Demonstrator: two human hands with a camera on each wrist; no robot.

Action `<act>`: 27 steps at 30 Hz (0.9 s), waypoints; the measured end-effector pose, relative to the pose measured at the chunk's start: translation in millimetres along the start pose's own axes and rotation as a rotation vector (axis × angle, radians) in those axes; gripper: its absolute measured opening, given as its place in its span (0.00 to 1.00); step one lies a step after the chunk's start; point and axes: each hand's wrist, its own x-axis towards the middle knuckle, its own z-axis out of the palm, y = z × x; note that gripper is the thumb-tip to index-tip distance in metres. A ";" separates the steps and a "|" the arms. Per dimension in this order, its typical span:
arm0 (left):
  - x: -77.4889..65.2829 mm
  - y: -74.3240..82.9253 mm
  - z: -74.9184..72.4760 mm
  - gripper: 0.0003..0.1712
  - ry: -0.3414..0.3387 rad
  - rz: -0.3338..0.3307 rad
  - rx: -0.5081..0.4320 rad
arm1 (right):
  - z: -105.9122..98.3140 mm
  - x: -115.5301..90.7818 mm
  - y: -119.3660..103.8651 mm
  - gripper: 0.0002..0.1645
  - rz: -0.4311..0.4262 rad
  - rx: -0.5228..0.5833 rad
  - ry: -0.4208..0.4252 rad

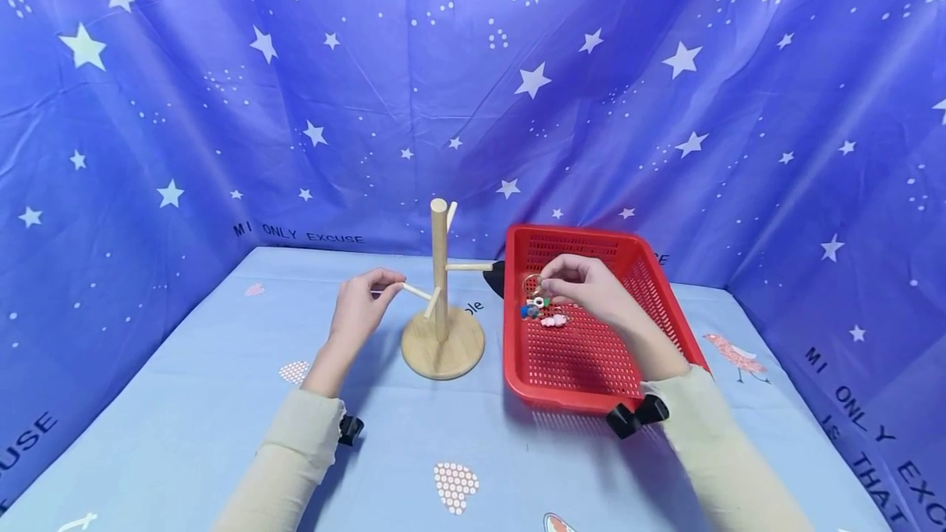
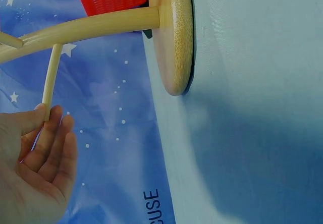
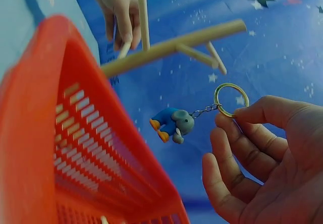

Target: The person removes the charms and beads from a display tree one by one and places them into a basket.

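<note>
A wooden peg stand (image 1: 440, 261) with a round base rises from the table. My left hand (image 1: 360, 302) pinches the tip of its left peg (image 2: 51, 77) between thumb and fingers. Over the red basket (image 1: 515, 351), my right hand (image 1: 587, 286) pinches the gold ring (image 3: 218, 94) of a keychain. From that ring, on a short chain, hangs a grey elephant figure (image 3: 182, 123) in blue with orange feet. Below it in the head view, a pink keychain figure (image 1: 554, 321) shows in the basket, with a small white and green piece (image 1: 538, 302) beside the elephant.
The stand's other pegs stick out in several directions, one of them (image 1: 470, 267) toward the basket. A light blue cloth (image 1: 369, 450) printed with hearts and a bird covers the table. Blue star-patterned curtain (image 1: 414, 89) hangs behind and along both sides.
</note>
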 end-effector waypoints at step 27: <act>1.1 -1.8 -2.3 0.09 -0.002 -0.005 -0.005 | -55.8 7.8 61.1 0.08 0.332 -0.053 -0.445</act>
